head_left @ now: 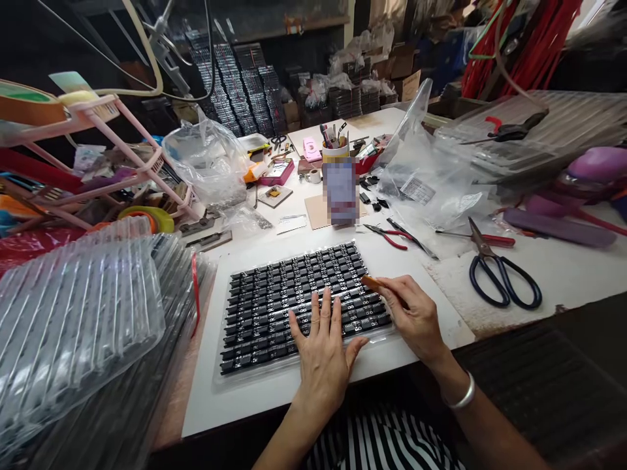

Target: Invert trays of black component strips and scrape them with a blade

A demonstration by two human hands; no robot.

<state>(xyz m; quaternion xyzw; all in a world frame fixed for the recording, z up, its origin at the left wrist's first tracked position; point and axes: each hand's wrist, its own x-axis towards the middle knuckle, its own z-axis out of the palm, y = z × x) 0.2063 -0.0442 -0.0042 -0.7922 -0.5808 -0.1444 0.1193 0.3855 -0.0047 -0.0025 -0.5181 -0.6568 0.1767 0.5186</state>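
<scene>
A clear plastic tray point(226, 385) lies on a white board, filled with rows of small black electronic parts point(274, 307). My left hand point(323, 356) rests on the near middle of these rows, fingers spread and palm down. At the tray's right edge, my right hand point(411, 313) pinches a small orange-brown strip point(371, 282), whose tip meets the parts at the end of a row. What exactly the strip is, I cannot make out. A silver bangle circles my right wrist.
Blue-handled scissors point(504, 277), red-handled pliers point(386, 236) and tweezers point(414, 240) lie to the right. Stacked clear trays point(78, 313) stand at the left under a pink rack point(151, 166). Plastic bags point(431, 170) and a pen cup point(336, 147) sit farther back.
</scene>
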